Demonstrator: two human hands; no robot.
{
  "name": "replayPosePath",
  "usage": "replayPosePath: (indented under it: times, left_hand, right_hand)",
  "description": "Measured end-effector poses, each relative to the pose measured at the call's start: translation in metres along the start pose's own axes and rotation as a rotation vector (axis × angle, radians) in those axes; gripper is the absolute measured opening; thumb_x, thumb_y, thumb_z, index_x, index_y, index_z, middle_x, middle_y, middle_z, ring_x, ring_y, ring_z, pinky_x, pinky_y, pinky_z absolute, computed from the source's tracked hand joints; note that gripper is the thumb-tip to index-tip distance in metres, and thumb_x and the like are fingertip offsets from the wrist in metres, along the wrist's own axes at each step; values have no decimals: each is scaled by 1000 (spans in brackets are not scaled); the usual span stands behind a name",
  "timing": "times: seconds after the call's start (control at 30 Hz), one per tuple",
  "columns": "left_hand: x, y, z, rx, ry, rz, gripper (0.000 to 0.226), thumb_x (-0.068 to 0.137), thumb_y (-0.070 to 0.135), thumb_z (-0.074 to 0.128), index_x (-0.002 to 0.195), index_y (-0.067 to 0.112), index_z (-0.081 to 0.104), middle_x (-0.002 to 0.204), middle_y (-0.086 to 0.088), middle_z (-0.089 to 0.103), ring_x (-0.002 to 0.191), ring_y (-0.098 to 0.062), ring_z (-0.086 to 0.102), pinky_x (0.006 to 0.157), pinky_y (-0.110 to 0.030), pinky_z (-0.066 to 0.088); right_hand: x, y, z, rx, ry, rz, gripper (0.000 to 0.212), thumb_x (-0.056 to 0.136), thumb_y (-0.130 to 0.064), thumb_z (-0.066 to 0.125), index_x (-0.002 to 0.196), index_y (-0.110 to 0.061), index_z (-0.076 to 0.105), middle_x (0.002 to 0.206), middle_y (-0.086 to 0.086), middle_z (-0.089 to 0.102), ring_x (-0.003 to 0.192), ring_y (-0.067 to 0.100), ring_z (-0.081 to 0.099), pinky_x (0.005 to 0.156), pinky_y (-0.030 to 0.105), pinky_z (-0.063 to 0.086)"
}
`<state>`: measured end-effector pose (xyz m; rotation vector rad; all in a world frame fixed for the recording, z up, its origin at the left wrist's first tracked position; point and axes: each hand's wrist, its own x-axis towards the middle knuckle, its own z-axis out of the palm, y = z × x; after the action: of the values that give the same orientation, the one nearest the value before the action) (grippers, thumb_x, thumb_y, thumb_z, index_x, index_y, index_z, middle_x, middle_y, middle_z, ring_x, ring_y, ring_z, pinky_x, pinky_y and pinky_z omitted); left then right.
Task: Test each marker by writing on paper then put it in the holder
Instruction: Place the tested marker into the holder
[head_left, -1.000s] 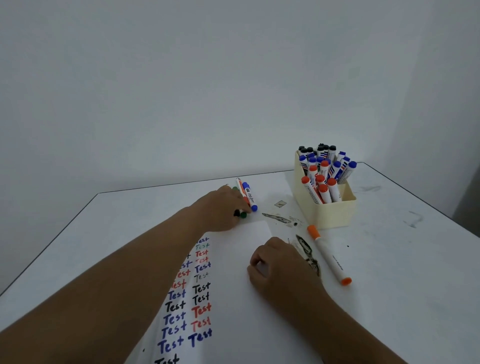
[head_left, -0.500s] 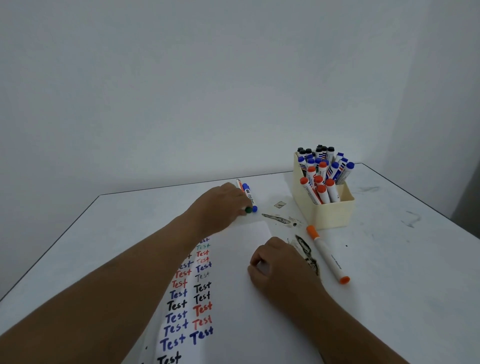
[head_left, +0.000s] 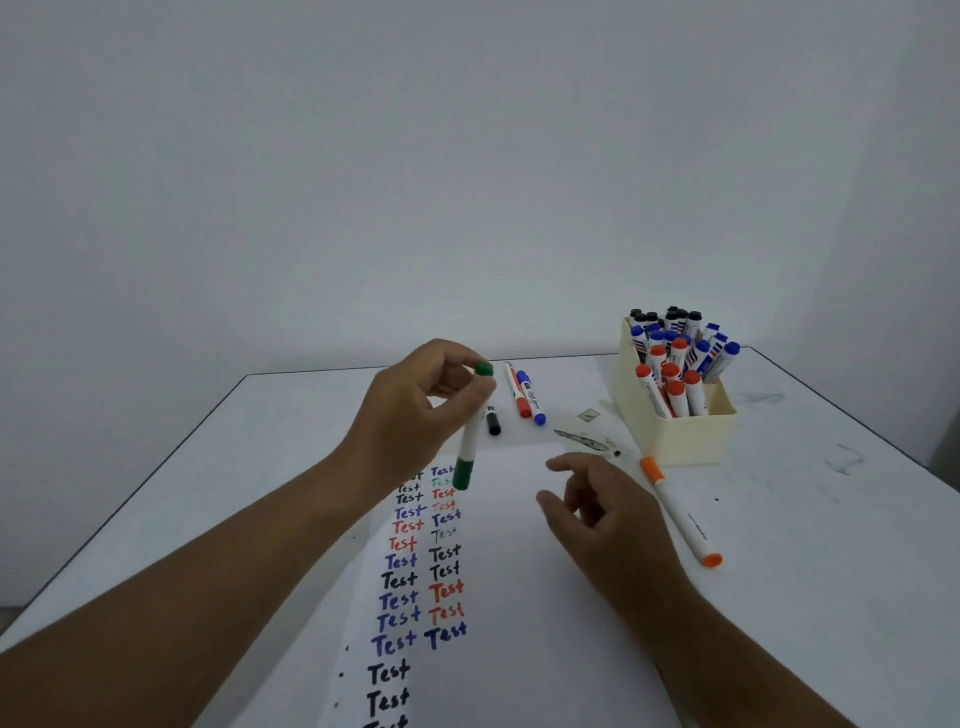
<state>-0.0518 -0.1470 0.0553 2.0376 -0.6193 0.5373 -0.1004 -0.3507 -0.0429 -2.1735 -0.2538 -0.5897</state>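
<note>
- paper (head_left: 519, 597) lies nearest, running away from the viewer; two columns of "Test" in black, blue, red and faint green fill its left part, right part bare.
- right hand (head_left: 608, 525) hovers just above the paper's right side, fingers loosely spread, holding nothing.
- left hand (head_left: 415, 415) is raised over the paper's far-left end and pinches the green marker (head_left: 471, 434) near its top; marker hangs nearly upright, lower green cap pointing down, clear of the sheet.
- step in hand, as I read it: marker picked, cap on, not yet tested.
- next move likely needs the right hand to pull the lower cap, then write in free space. Bare area to the right of the columns looks like the obvious spot.
- orange marker (head_left: 680, 512) lies loose on the table (head_left: 831, 519) just right of the right hand, apart from the paper. Not in the writing path, but could get knocked.
- ink smudges (head_left: 582, 439) on the table past the paper's far edge.
- beyond the left hand: black marker (head_left: 492, 422), red marker (head_left: 518, 392), blue marker (head_left: 532, 397) lying together, untested by the look of it.
- holder (head_left: 675, 431), cream box at far right, already packed with black-, blue- and red-capped markers standing upright; free slot looks tight, so insertion will want care. Path from paper to holder is open.
</note>
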Motion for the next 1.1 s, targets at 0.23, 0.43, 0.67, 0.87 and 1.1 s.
replayPosePath:
  times: [0.23,0.43,0.67,0.87,1.1]
  left_hand:
    - [-41,26,-5,-2,-68,85,11,85,49,64,96,49,61,97,31,67,95,2,65,82,-8,47]
    - [-68,16,-13,29,-227,-5,54,88,56,63,139,44,48,134,31,50,119,4,53,93,-15,48]
    - [-94,0,-7,252,-399,-22,27,104,41,39,116,26,59,93,11,60,87,-8,53,74,-22,42]
    - [-99,-2,-10,348,-412,40,27,100,51,26,102,33,45,73,17,50,70,-3,51,61,-12,35]
    - [-102,-15,-17,341,-223,125,34,101,56,36,110,31,57,63,19,52,60,-5,56,53,-12,38]
  right_hand:
    - [-1,-59,10,74,-175,-11,32,82,-52,69,107,-36,57,69,-14,60,60,2,56,57,12,48]
    - [-9,-78,3,559,-95,167,8,91,-22,71,92,-14,70,72,5,71,65,20,69,60,27,59]
    - [-22,-81,3,674,-131,284,11,87,-14,76,89,-25,75,62,-10,68,55,1,61,53,12,46]
    - [-28,-86,8,684,-88,343,17,84,-22,78,75,-36,79,59,-7,64,54,5,53,55,18,47]
    - [-30,-97,15,752,-69,386,5,83,-24,78,85,-29,80,59,-6,62,56,8,51,58,20,46]
